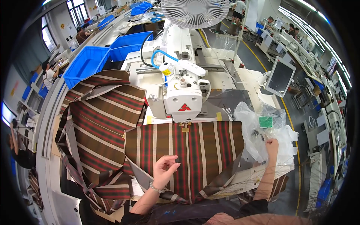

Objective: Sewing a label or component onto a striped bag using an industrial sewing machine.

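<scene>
Striped fabric (208, 153) (plastic (287, 138) beside, machine (183, 98) beyond)

At the far left, two blue bins (89, 62) are sitting side by side, and a person in a white top (48, 77) is working beyond them. A round fan cage (195, 12) is standing at the far middle. On the right, a yellow floor line (299, 172) is running past workbenches, and ceiling lights (318, 35) are glowing above.
</scene>
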The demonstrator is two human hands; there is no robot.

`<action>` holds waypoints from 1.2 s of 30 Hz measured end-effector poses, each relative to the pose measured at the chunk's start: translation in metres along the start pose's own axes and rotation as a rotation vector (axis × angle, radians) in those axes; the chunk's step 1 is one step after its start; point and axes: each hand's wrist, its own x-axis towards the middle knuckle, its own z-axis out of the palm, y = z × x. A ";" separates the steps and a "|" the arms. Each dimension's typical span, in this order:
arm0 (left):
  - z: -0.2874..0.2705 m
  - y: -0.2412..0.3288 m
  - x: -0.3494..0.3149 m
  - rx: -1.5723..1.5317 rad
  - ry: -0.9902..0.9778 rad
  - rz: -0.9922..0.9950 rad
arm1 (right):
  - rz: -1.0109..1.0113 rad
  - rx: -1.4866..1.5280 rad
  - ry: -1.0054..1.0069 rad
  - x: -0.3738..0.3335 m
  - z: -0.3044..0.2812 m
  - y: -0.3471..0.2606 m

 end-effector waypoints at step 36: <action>-0.008 -0.013 -0.006 0.036 0.028 0.043 | 0.343 1.044 0.290 -0.051 -0.011 -0.069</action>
